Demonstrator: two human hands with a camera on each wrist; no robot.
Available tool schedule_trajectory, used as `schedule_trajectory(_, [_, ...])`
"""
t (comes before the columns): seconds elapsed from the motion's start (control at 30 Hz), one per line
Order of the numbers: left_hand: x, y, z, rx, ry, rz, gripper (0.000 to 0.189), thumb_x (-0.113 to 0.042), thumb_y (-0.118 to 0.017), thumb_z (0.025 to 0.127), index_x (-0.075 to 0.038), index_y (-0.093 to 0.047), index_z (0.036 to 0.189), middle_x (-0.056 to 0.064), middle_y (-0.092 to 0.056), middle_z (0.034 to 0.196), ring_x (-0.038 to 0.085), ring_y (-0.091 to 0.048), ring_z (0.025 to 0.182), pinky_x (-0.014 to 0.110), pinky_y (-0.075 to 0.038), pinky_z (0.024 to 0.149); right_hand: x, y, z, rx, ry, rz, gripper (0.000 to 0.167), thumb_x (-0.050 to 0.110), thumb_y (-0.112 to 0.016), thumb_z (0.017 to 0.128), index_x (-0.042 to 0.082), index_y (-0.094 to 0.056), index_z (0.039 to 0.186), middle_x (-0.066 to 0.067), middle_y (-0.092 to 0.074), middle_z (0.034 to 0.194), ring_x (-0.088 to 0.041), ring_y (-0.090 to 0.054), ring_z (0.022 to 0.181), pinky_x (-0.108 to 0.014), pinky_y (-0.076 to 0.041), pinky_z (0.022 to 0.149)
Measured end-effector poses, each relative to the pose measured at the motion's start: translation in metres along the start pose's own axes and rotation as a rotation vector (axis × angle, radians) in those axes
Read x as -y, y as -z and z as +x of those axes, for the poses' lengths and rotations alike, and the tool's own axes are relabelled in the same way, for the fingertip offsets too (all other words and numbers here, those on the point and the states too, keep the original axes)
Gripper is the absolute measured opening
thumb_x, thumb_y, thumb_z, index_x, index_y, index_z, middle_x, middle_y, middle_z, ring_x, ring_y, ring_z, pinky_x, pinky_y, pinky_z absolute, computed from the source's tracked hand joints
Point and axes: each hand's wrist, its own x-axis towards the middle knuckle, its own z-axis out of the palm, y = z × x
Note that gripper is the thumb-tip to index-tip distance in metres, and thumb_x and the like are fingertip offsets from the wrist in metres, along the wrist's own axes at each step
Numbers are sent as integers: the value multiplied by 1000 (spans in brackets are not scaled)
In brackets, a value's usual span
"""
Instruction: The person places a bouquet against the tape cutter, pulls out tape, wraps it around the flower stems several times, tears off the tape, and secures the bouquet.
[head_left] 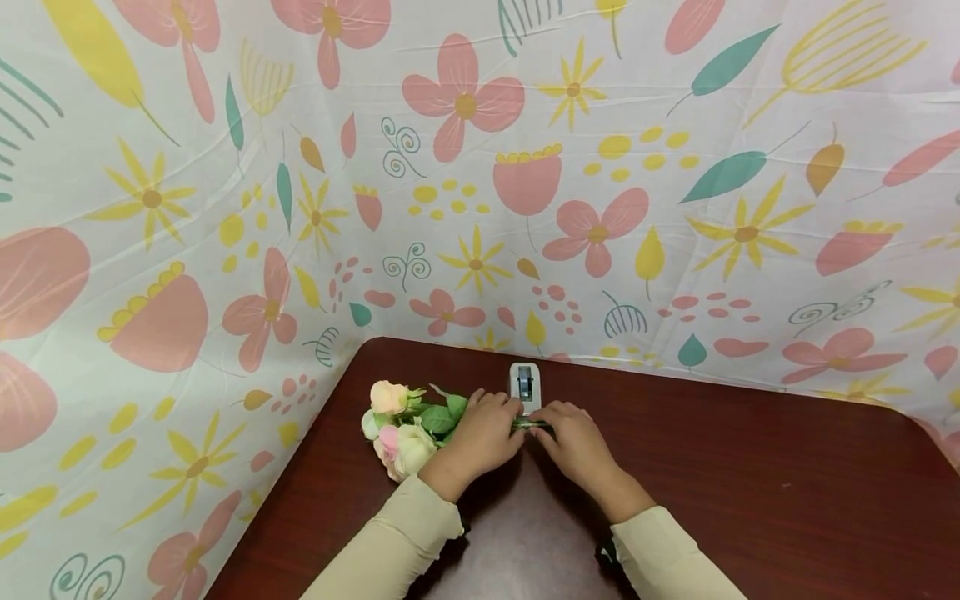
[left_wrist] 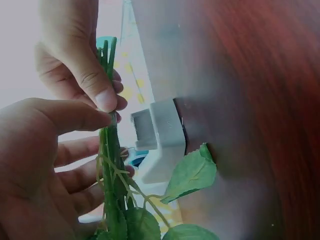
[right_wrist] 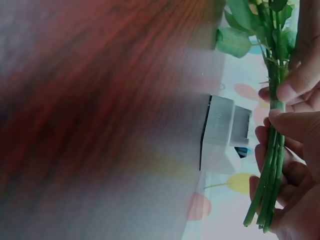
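Note:
A bunch of pale pink and cream roses (head_left: 412, 450) lies toward the left, its blooms by the left forearm. My left hand (head_left: 486, 429) grips the green stems (right_wrist: 272, 175) just below the leaves. My right hand (head_left: 577, 446) holds the same stems nearer their cut ends, with its thumb close to the left thumb. Between the two thumbs, a shiny strip of clear tape (right_wrist: 276, 105) shows around the stems. A white tape dispenser (head_left: 526, 403) with a serrated cutter stands just beyond both hands.
The dark reddish-brown table (head_left: 750, 483) has rounded corners. A white cloth (head_left: 675, 250) printed with flowers and leaves hangs along its back and left sides. Green leaves (left_wrist: 192, 175) stick out from the bunch beside the dispenser.

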Motion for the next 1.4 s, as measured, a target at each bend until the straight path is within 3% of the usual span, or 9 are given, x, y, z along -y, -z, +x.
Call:
schedule_trajectory(0.13, [0, 2, 1, 20, 33, 45, 18, -34, -63, 99, -21, -72, 107, -5, -71, 96, 19, -65, 99, 57, -36, 114, 0, -1, 0, -23, 11, -11, 16, 17, -78, 89, 13, -75, 104, 0, -71, 101, -21, -65, 95, -46, -51, 89])
schedule_trajectory(0.27, [-2, 5, 2, 46, 40, 80, 17, -36, -63, 100, -23, -75, 98, -7, -73, 89, 16, -68, 90, 54, -40, 110, 0, -1, 0, -40, 18, -18, 17, 15, -80, 87, 12, -75, 103, 0, -71, 101, -22, -65, 96, -47, -51, 89])
schedule_trajectory(0.4, [-3, 4, 4, 55, 52, 84, 15, -37, -66, 98, -25, -76, 100, -7, -75, 92, 13, -69, 89, 49, -43, 105, 1, 0, -1, -31, 2, -25, 18, 16, -81, 86, 13, -75, 102, 0, -72, 100, -22, -66, 95, -46, -52, 89])
schedule_trajectory(0.7, [-3, -1, 4, 4, 55, 72, 11, -35, -71, 95, -28, -76, 101, -8, -77, 95, 10, -71, 88, 41, -45, 94, 3, 3, 0, 5, -21, -45, 19, 17, -81, 86, 11, -77, 104, -1, -72, 98, -23, -66, 94, -43, -52, 87])
schedule_trajectory(1.0, [-5, -2, 5, -45, 46, 133, 11, -34, -73, 93, -29, -77, 101, -8, -77, 96, 9, -70, 88, 38, -46, 90, 3, 5, 3, 44, -31, -78, 16, 20, -78, 89, 12, -75, 103, -3, -71, 103, -23, -70, 97, -47, -53, 90])
schedule_trajectory(1.27, [-5, 7, 5, 39, 61, 87, 16, -35, -65, 99, -24, -76, 100, -6, -73, 90, 12, -67, 82, 35, -40, 78, 3, 3, 2, -10, 20, -97, 15, 17, -80, 87, 14, -74, 99, 0, -70, 100, -21, -71, 87, -43, -54, 79])
schedule_trajectory(1.4, [-6, 12, 5, 33, 57, 103, 13, -33, -68, 97, -24, -78, 99, -5, -72, 89, 13, -66, 81, 33, -36, 73, 2, 1, 2, -50, 57, -119, 15, 14, -82, 85, 14, -74, 98, 1, -69, 98, -19, -69, 85, -42, -53, 77])
